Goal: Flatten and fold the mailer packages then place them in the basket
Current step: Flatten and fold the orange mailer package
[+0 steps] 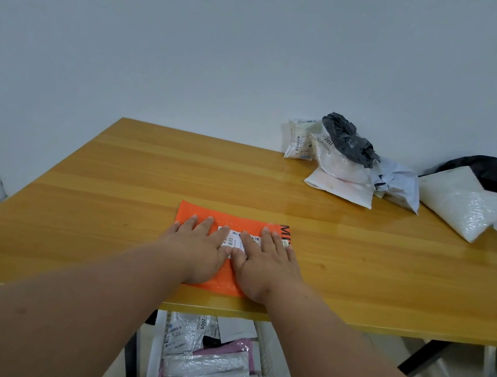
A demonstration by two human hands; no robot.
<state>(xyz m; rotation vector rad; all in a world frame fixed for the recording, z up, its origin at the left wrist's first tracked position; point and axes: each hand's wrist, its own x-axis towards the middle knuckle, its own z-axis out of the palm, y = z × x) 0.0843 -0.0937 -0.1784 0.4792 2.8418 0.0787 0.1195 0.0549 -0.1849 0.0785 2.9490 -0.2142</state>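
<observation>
Two bare forearms, no sleeves visible, reach from the lower frame edge; the left hand (200, 250) and right hand (265, 264) carry no rings, watches or gloves.

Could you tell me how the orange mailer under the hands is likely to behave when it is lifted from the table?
The orange mailer lies thin and flat under the left hand and right hand, so it is probably light and floppy. Its plastic-looking skin on the glossy table may slide easily.
</observation>
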